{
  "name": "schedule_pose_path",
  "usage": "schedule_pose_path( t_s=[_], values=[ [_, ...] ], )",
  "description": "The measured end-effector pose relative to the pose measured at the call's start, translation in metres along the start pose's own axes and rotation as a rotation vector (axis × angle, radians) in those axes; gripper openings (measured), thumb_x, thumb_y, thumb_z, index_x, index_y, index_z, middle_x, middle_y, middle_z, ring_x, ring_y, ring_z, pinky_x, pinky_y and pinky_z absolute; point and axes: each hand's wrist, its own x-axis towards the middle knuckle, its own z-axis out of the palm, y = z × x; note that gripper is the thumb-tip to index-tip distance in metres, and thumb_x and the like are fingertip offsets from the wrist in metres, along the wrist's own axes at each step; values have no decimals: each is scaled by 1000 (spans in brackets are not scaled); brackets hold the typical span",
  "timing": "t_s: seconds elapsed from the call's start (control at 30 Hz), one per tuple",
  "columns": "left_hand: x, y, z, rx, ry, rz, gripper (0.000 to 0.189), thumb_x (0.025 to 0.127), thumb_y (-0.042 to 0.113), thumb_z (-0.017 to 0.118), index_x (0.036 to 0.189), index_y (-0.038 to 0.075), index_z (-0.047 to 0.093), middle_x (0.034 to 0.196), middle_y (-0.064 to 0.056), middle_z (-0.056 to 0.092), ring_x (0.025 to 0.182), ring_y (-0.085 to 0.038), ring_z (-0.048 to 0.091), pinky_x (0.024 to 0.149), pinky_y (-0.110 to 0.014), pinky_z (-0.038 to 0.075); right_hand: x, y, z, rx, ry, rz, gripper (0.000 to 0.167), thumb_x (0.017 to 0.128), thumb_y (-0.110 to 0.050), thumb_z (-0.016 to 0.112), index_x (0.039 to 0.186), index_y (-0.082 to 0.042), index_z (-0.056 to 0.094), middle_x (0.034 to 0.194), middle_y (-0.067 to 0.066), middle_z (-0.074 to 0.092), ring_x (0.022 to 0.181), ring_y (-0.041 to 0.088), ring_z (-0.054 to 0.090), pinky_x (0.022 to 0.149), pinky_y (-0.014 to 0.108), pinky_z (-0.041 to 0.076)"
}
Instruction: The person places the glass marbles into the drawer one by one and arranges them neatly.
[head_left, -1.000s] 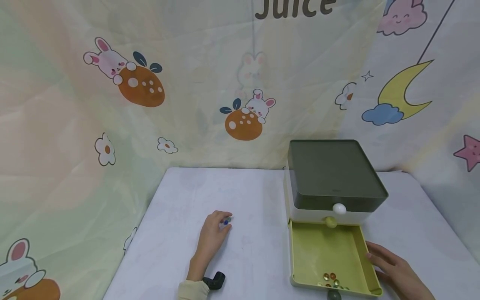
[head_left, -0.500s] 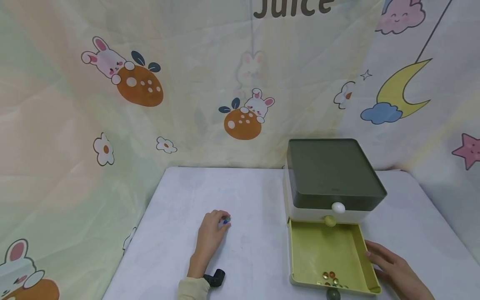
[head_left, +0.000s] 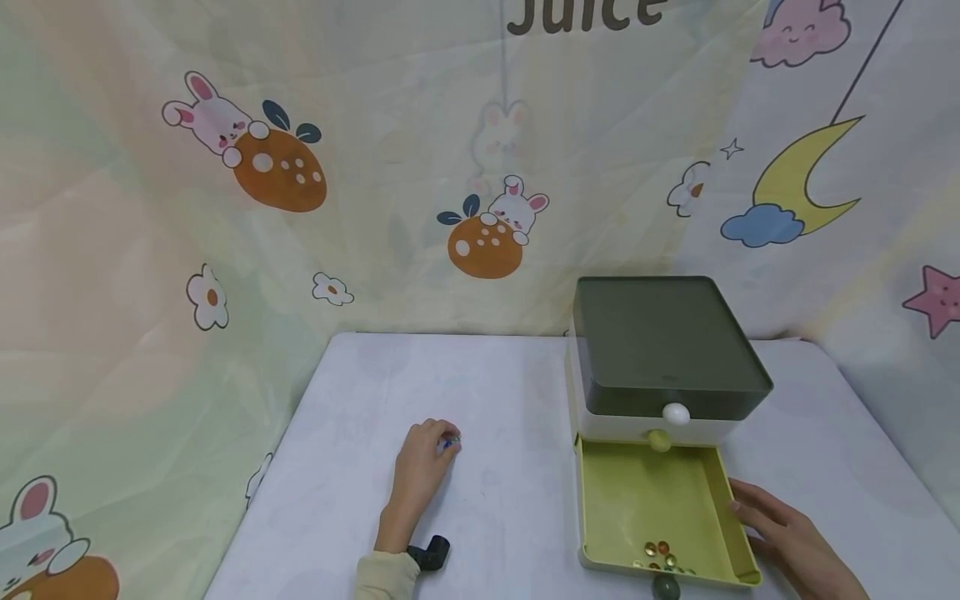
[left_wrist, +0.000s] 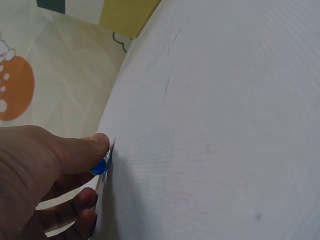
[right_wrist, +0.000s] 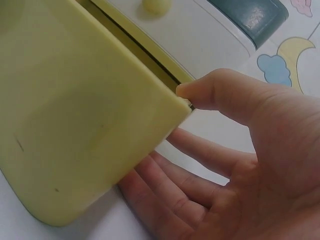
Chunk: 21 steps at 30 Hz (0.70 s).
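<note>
My left hand [head_left: 422, 467] is low over the white table, thumb and fingertips pinching a blue glass bead [left_wrist: 99, 167]. A clear, greenish bit shows beside the blue in the head view, mostly hidden by the fingers. At the right, my right hand [head_left: 798, 533] holds the side of a yellow-green drawer [head_left: 637, 483] near its front corner. In the right wrist view its thumb [right_wrist: 205, 95] lies on the drawer's rim while the other fingers spread under and along the outside. Several amber and pale glass beads [head_left: 663, 550] lie inside by the drawer's front.
The pulled-out drawer belongs to a storage box with a dark green top [head_left: 667, 333], a white knob [head_left: 676, 414] and a yellow-green knob [head_left: 659, 441]. A dark green knob [head_left: 666, 587] is on the drawer's front. A printed cloth [head_left: 375, 167] hangs behind the white table [head_left: 510, 517].
The left thumb and fingertips have drawn slightly closer together, covering more of the blue bead. The right hand and drawer stay in place.
</note>
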Motion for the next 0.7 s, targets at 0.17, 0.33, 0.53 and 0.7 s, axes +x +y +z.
schedule_pose_path(
  t_s=[0.17,0.33,0.53,0.7],
  values=[
    [1,0,0,-6,0,-6,14,90,16,82,102,20,75,94,6,70,91,-12,56,76,-30,49,1,1,0,10,2,-1,101,104,-65,46,164,5,7,169,35,6,152,56,20,113,58,46],
    [0,-1,0,-23,18,15,14,90,17,82,102,19,75,94,6,70,89,-11,55,75,-29,48,3,3,0,-4,13,0,103,103,-67,48,164,6,8,169,35,7,152,56,23,111,55,49],
    [1,-2,2,-49,35,26,12,92,20,81,102,21,75,92,8,70,87,-10,53,76,-28,47,3,3,0,-4,11,20,107,101,-69,48,163,8,8,167,38,8,149,59,24,111,59,48],
    [2,2,-2,-133,8,18,10,94,23,79,102,22,74,92,10,70,88,-9,57,77,-27,48,3,1,0,-35,6,21,106,103,-69,44,162,10,8,166,39,8,148,60,25,110,61,47]
  ],
)
